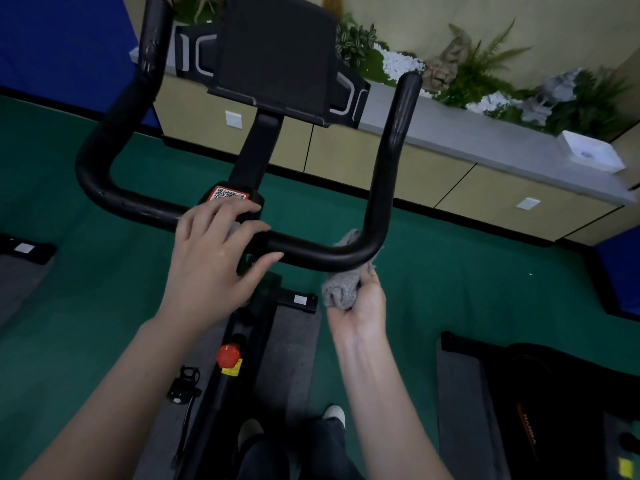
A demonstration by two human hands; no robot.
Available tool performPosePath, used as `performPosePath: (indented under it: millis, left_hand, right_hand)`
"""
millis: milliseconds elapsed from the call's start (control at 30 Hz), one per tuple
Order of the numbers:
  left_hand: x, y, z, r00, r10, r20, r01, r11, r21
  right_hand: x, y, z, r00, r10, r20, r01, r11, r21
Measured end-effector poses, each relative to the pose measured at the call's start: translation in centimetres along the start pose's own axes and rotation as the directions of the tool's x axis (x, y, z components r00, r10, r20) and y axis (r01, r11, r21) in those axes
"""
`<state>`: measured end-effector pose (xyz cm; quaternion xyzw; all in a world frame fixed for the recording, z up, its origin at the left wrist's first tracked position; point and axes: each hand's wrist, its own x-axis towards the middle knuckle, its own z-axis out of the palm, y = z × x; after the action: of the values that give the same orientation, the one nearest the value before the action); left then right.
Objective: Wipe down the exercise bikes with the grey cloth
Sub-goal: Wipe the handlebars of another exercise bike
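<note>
Centrally, left hand [214, 258] rests straight-fingered on handlebar [311, 253]; right hand [360, 306] clutches grey cloth [341, 291] beneath; console [277, 53] ahead.

A: Garments on record?
B: Dark trousers [327, 448]; pale shoes [334, 412], rounded toes.
A: Arms?
B: Bare forearms [104, 393], both. Longish nails on left hand [214, 261] fingers [254, 228].
</note>
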<state>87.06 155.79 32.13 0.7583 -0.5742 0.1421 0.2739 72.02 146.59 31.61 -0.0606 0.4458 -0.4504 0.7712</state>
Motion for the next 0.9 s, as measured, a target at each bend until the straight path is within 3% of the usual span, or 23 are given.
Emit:
performPosePath:
  millis: [167,333,400,467,533,633,700,767,833,900]
  left_hand:
    - [0.8,1.8,0.1,1.000,0.020,0.007,-0.020,1.000,-0.009]
    - [1.7,4.5,1.5,0.997,0.071,0.044,-0.070,0.997,-0.022]
    - [1.7,4.6,1.7,0.998,0.054,0.040,-0.053,0.998,-0.015]
    - [1.8,4.5,1.8,0.999,0.042,0.031,-0.041,0.999,-0.014]
    - [1.8,4.5,1.9,0.999,0.036,0.026,-0.036,0.999,-0.023]
    - [1.9,4.5,1.9,0.999,0.026,0.020,-0.025,0.999,-0.031]
    - [1.9,4.5,1.9,1.000,0.021,0.011,-0.021,0.999,-0.036]
    - [1.9,4.5,1.9,1.000,0.013,0.008,-0.013,0.999,-0.047]
    - [1.9,4.6,1.9,1.000,-0.001,0.005,0.002,0.998,-0.057]
    - [1.9,4.5,1.8,1.000,-0.017,-0.003,0.016,0.997,-0.070]
  right_hand:
    - [-0.2,-0.4,-0.3,0.998,-0.023,-0.053,0.019,0.998,-0.064]
    - [0.9,-2.2,-0.1,0.920,-0.385,-0.067,0.360,0.902,-0.239]
    - [1.3,-2.6,-0.1,0.826,-0.563,0.002,0.528,0.774,-0.350]
    - [1.8,-3.1,-0.2,0.694,-0.708,0.130,0.673,0.574,-0.466]
    - [2.3,-4.1,-0.5,0.587,-0.755,0.292,0.762,0.393,-0.515]
    - [3.1,-6.8,0.4,0.506,-0.662,0.553,0.813,0.151,-0.563]
    - [3.6,-9.0,2.1,0.476,-0.497,0.725,0.809,-0.075,-0.582]
    - [3.9,-10.6,3.8,0.419,-0.265,0.868,0.819,-0.303,-0.488]
    - [3.8,-11.4,5.2,0.373,-0.011,0.928,0.826,-0.451,-0.338]
    - [3.7,-11.5,6.1,0.373,0.213,0.903,0.834,-0.504,-0.225]
